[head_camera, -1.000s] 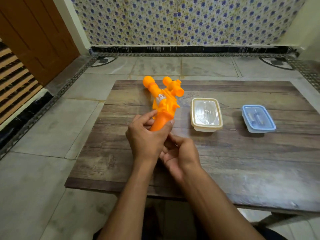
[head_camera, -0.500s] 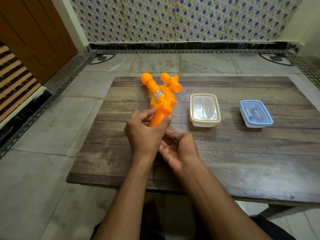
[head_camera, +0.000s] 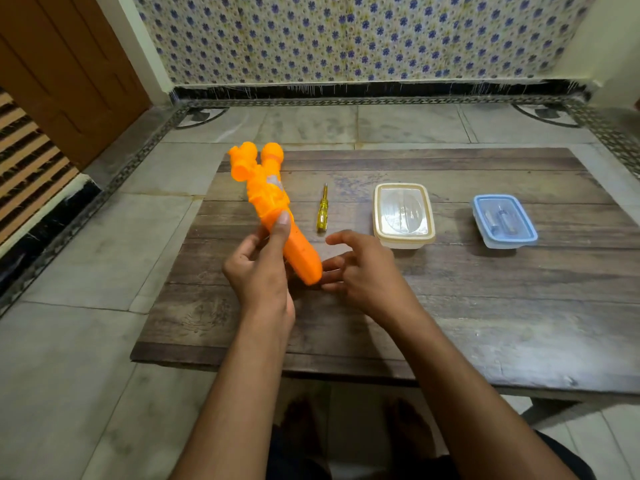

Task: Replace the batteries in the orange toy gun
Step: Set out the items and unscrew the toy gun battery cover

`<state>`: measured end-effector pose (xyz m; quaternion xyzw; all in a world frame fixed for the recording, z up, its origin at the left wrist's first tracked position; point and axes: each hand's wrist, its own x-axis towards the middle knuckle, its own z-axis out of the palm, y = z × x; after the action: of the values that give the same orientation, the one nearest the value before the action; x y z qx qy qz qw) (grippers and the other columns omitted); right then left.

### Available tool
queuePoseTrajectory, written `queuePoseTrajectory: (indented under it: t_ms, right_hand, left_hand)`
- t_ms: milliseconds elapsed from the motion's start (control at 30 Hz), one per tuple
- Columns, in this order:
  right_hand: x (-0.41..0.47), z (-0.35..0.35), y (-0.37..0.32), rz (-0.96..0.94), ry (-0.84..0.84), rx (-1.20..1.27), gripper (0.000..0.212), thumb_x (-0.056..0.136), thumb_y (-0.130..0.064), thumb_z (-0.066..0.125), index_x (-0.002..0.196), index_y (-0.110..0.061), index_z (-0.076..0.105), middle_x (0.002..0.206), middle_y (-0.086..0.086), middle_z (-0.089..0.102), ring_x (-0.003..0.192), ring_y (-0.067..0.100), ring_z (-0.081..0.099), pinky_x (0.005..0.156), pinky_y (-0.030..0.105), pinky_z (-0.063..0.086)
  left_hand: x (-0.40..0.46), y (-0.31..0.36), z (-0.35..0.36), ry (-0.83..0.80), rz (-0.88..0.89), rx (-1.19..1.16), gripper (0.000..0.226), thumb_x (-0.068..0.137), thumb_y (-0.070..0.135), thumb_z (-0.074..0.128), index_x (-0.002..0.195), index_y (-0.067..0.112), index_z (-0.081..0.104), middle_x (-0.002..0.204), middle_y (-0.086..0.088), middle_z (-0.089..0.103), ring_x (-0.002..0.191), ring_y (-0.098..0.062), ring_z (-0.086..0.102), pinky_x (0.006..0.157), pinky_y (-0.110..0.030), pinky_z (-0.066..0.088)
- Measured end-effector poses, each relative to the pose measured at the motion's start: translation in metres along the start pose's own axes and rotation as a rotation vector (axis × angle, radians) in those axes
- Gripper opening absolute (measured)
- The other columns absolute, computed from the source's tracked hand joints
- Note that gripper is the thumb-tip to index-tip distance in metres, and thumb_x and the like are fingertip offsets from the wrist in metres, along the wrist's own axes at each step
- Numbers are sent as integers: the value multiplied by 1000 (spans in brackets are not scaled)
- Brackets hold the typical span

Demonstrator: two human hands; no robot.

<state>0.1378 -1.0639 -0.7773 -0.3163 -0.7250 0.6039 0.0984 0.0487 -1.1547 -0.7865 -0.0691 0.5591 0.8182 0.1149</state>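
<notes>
My left hand (head_camera: 259,268) grips the orange toy gun (head_camera: 273,209) around the top of its handle, thumb pressed on the body. The gun is held above the wooden table (head_camera: 450,306), barrel pointing away and to the left, handle end toward me. My right hand (head_camera: 360,268) hovers just right of the handle's end with fingers spread and relaxed; whether a fingertip touches the handle I cannot tell. A yellow-handled screwdriver (head_camera: 322,211) lies on the table just right of the gun.
A clear box with a cream lid (head_camera: 403,214) stands right of the screwdriver. Further right sits a blue-lidded box (head_camera: 504,221) with small items inside. The low table stands on a tiled floor; a wooden door (head_camera: 69,74) is at the far left.
The gun has been turned so its barrel points further left, uncovering the screwdriver. My right hand has come off the handle's underside and opened to the right.
</notes>
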Motion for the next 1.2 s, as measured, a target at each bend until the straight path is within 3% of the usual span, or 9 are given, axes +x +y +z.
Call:
queuePoseTrajectory:
  t_ms: [233, 300, 467, 633, 733, 867, 967, 1067, 1200]
  right_hand:
    - [0, -15, 0, 12, -19, -46, 31, 98, 14, 38, 98, 0, 66, 82, 18, 74, 55, 14, 64, 46, 14, 43]
    - [-2, -19, -1, 103, -86, 108, 35, 97, 16, 31, 103, 8, 64, 83, 19, 72, 61, 16, 64, 49, 17, 44]
    - [-5, -31, -4, 247, -162, 431, 47, 88, 27, 26, 114, 11, 62, 106, 30, 73, 93, 33, 77, 85, 35, 63]
    - [-4, -33, 0, 186, -130, 202, 42, 97, 20, 39, 126, -5, 55, 103, 29, 74, 94, 34, 77, 90, 44, 62]
    - [-6, -34, -2, 136, -167, 154, 41, 99, 18, 42, 128, -9, 50, 104, 34, 71, 94, 39, 76, 80, 40, 65]
    - [-7, -33, -5, 90, -40, -16, 34, 97, 15, 41, 119, -7, 55, 95, 28, 71, 72, 32, 77, 61, 36, 65]
    - [-4, -36, -7, 238, 43, 91, 23, 89, -10, 47, 105, -3, 61, 88, 23, 71, 56, 35, 70, 44, 28, 49]
    - [-3, -41, -7, 279, 83, 87, 23, 93, -13, 46, 100, 1, 62, 76, 13, 68, 41, 22, 63, 36, 19, 40]
    - [-7, -52, -4, 155, 54, -228, 25, 103, -4, 44, 94, 5, 66, 77, 10, 66, 56, 10, 57, 42, 13, 40]
  left_hand:
    - [2, -2, -2, -21, -147, -119, 17, 86, 23, 81, 98, 12, 74, 97, -4, 77, 100, -21, 73, 78, -47, 62]
    - [3, -2, -3, -26, -162, -128, 17, 87, 22, 80, 99, 12, 74, 97, -4, 78, 96, -20, 74, 77, -47, 62]
    - [6, -4, -4, -21, -183, -139, 19, 87, 22, 80, 102, 13, 74, 100, -4, 78, 95, -19, 74, 70, -43, 61]
    - [4, -3, -2, -32, -203, -153, 15, 89, 20, 78, 100, 13, 70, 97, -4, 76, 92, -18, 73, 71, -46, 61]
    - [3, -3, -2, -47, -213, -154, 12, 90, 20, 76, 98, 14, 69, 87, 0, 78, 86, -17, 74, 67, -44, 61]
    - [2, -2, -3, -62, -223, -163, 10, 92, 20, 74, 98, 14, 68, 89, -2, 76, 89, -20, 72, 71, -46, 60]
    - [0, -1, -3, -74, -234, -167, 10, 93, 20, 73, 100, 14, 67, 99, -7, 74, 93, -22, 71, 76, -48, 59]
    - [-1, -1, -3, -81, -247, -169, 10, 93, 20, 72, 101, 15, 67, 101, -8, 73, 93, -22, 71, 78, -50, 59]
    - [-1, -1, -3, -85, -264, -177, 11, 93, 21, 72, 102, 16, 66, 103, -9, 72, 93, -23, 71, 77, -49, 59]
